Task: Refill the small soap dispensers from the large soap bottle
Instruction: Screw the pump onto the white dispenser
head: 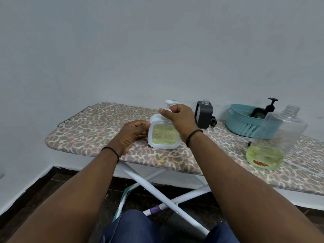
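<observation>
A white square soap dispenser (164,135) with green soap behind its clear window stands upright on the leopard-print ironing board (91,130). My left hand (134,135) holds its left side. My right hand (177,116) is closed around the white pump head (169,102) at its top. A black square dispenser (204,114) stands uncapped to the right, and its black pump (213,121) lies beside it. The large clear soap bottle (275,139) stands open at the right, with green soap low in it.
A blue woven basket (245,123) at the back right holds another black pump dispenser (270,106). A small black cap (249,143) lies by the large bottle. The wall runs close behind the board. White crossed legs (157,188) stand under it, above my knees.
</observation>
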